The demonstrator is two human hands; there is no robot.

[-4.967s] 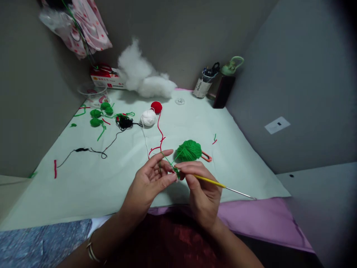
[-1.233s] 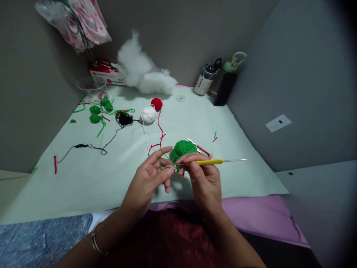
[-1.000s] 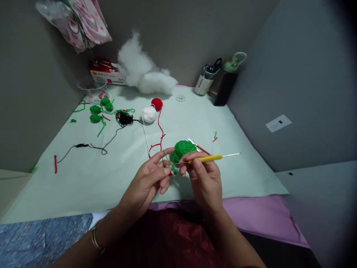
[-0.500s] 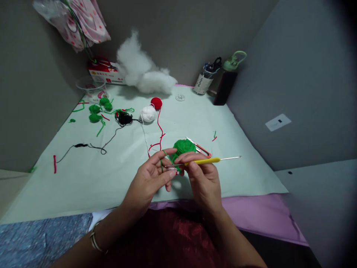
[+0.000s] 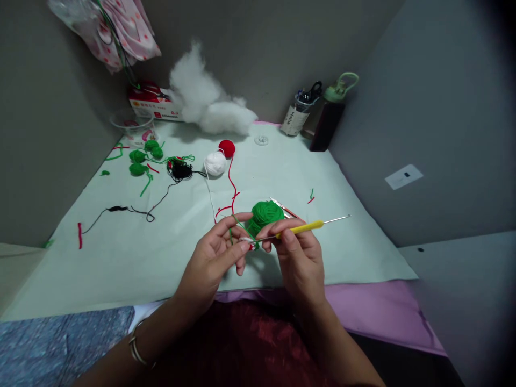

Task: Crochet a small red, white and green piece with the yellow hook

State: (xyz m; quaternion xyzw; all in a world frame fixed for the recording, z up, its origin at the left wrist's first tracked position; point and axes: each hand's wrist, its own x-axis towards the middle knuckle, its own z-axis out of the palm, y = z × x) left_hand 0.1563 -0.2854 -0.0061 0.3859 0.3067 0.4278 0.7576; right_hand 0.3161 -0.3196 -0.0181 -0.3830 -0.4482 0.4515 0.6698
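Note:
My left hand (image 5: 213, 258) pinches a small crochet piece (image 5: 250, 245) in red, white and green between thumb and fingers. Green yarn runs over its raised index finger. In my right hand (image 5: 300, 255) is a crochet hook (image 5: 306, 227) with a yellow handle, closed in the fingertips. One metal end of the hook meets the crochet piece; the other points right and slightly up. Just beyond the hands lies a green yarn ball (image 5: 266, 214). Thread snips (image 5: 285, 207) lie beside the ball, partly hidden behind my right hand.
White stuffing (image 5: 209, 107) is heaped at the back. A white yarn ball (image 5: 215, 164) and a red one (image 5: 227, 148) sit mid-table. Black yarn (image 5: 181, 170) and small green pieces (image 5: 137, 156) lie left. A bottle (image 5: 328, 121) and pen holder (image 5: 295, 118) stand back right.
My right hand has shifted slightly right, drawing the hook back from the left hand. The hook's right end has tilted upward. My left hand still holds the crochet piece.

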